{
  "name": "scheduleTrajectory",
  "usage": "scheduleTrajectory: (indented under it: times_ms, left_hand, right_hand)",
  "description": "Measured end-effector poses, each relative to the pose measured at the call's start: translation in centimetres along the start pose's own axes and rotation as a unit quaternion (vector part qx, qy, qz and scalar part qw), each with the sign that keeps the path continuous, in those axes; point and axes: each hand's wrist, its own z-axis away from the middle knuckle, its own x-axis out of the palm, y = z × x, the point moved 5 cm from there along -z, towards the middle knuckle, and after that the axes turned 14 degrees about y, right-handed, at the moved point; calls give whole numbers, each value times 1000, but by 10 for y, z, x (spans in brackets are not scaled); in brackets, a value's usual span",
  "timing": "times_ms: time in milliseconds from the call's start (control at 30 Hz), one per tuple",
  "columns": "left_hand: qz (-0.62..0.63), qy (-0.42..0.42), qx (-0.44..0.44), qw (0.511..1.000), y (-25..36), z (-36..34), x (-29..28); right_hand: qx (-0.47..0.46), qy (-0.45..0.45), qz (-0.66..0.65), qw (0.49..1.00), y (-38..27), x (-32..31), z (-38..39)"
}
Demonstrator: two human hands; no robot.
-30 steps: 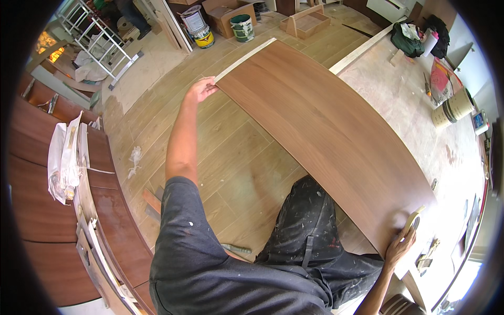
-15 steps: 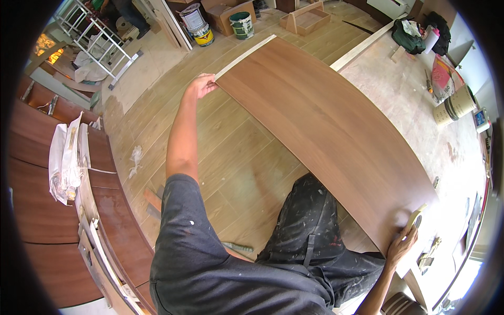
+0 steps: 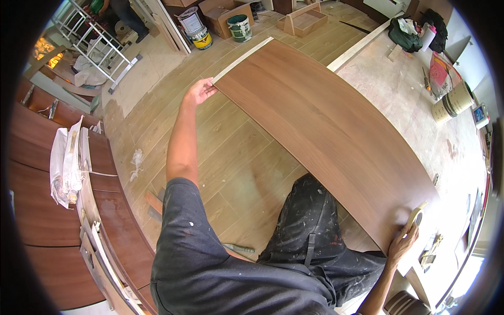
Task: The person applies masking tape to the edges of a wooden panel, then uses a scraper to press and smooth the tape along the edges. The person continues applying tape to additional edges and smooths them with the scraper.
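A long brown wood-grain panel point(image 3: 325, 126) slants across in front of me, partly over my knee and along the worktable's edge. A pale strip point(image 3: 242, 62), which looks like masking tape, runs along its far short edge. My left hand point(image 3: 199, 91) is at that edge's left corner, thumb and fingers pinched on it. At the panel's near right end my right hand point(image 3: 403, 242) grips a roll of yellowish tape point(image 3: 416, 216) and rests against the panel. The undersides of both grips are hidden.
The worktable point(image 3: 378, 79) on the right carries a tub point(image 3: 452, 102) and bags. Paint cans point(image 3: 240, 28), cardboard boxes and a wooden tray point(image 3: 303, 23) stand on the far floor. A ladder point(image 3: 97, 44) and another person's legs point(image 3: 131, 18) are far left; brown panels point(image 3: 42, 210) lie left.
The left hand has shifted slightly at the corner, its fingers a little looser. The panel and my right hand with the tape roll have hardly moved; the view has shifted slightly.
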Motion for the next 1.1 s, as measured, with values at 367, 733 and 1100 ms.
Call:
scheduleTrajectory:
  times_ms: [367,733,1100]
  left_hand:
    - [-18,-14,47,999,-8,-17,-10]
    - [-71,-3,18,997,-57,12,9]
    - [-27,130,-51,990,-380,209,-28]
  right_hand:
    - [-3,3,3,1000,9,5,4]
    - [30,-17,4,999,13,-4,2]
    - [-7,53,-118,992,-18,-25,-7]
